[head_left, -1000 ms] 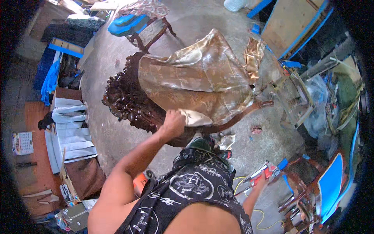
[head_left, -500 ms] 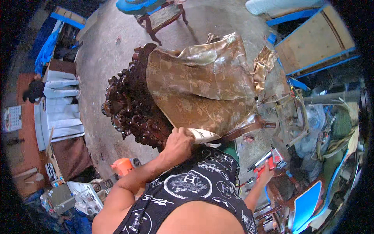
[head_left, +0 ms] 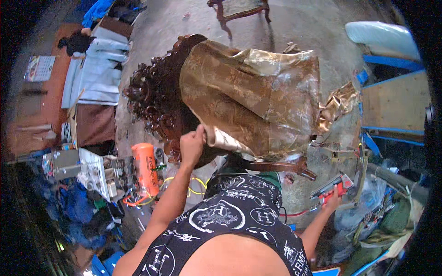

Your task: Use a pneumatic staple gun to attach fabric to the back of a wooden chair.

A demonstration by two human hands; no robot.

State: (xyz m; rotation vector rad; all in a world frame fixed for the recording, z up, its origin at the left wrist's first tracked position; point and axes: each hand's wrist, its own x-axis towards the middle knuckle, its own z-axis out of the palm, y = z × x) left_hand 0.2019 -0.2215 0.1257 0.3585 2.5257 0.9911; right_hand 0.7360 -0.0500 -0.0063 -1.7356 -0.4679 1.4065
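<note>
A chair with a dark, glossy carved wooden back (head_left: 149, 108) lies in front of me, its crest toward the left. Gold-brown floral fabric (head_left: 258, 94) is draped over it. My left hand (head_left: 190, 146) pinches the near edge of this fabric and holds it up, so its pale underside (head_left: 228, 141) shows. Low on the right, apart from the chair, my right hand (head_left: 332, 202) is wrapped round the handle of a red and grey staple gun (head_left: 338, 186). A red hose runs from near the gun toward my body.
An orange cylindrical tank (head_left: 146, 169) with a yellow hose stands at left. A second wooden chair frame (head_left: 241, 17) is at the top. Crumpled gold fabric (head_left: 338, 103) hangs at the chair's right end. Wooden panels with blue edges (head_left: 396, 103) and clear plastic lie at right.
My left hand has lifted the fabric edge away from the chair and moved a little leftward with it. The staple gun stays in my right hand. The whole view has shifted.
</note>
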